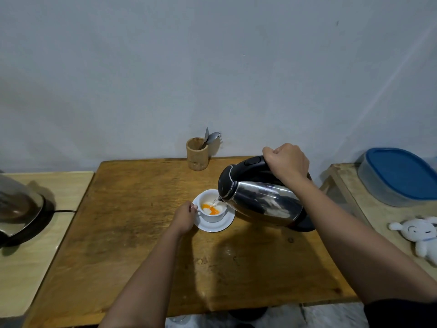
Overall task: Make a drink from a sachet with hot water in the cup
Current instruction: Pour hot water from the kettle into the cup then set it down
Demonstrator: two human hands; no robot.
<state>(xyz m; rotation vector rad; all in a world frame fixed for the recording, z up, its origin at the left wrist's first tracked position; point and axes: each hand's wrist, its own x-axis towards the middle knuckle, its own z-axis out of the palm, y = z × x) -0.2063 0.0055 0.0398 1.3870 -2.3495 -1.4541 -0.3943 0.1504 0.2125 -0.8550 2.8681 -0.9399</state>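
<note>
With powder already in the cup (212, 210) on its saucer (214, 225) mid-table (132, 233), the right hand (287, 163), grip closed on the kettle (260, 202), pours while the left hand (185, 217) pinches the cup's handle; filling and stirring seem left.

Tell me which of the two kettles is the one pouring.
The steel kettle with the black lid, tilted over the cup in the right hand. The other kettle sits on its base at the far left, untouched.
</note>
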